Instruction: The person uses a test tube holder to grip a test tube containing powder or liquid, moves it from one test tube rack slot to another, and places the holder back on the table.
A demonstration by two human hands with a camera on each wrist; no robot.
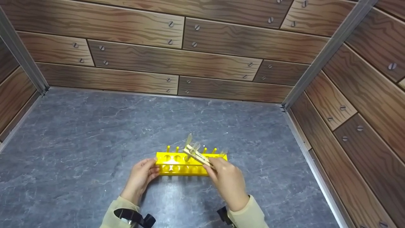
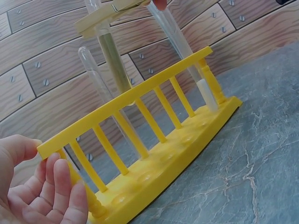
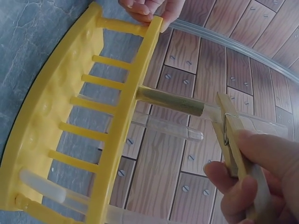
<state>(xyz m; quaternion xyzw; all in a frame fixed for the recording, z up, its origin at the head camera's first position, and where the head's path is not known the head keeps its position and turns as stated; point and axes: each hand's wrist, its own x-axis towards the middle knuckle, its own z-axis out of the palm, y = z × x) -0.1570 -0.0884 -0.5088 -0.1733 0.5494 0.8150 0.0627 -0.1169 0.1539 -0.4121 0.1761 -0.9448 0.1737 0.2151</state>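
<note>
A yellow test tube rack (image 1: 182, 173) stands on the grey floor in the head view. My left hand (image 1: 140, 175) grips its left end, thumb and fingers at the end of the top bar. My right hand (image 1: 229, 180) holds a wooden test tube clamp (image 3: 229, 135), whose jaws close around the upper part of a glass test tube (image 3: 173, 101) with yellow-green liquid. That tube's bottom is at a hole in the rack's top bar. Behind it, an empty tube (image 2: 91, 70) stands rounded end up. A tube with white contents (image 2: 205, 93) sits at the far end.
Wood-patterned panels (image 1: 136, 53) wall the back and sides, with metal strips (image 1: 329, 52) along the corners. The marbled grey surface (image 1: 95, 136) spreads around the rack. Short yellow pegs (image 1: 168, 148) rise along its rear. Black straps (image 1: 129, 215) circle both wrists.
</note>
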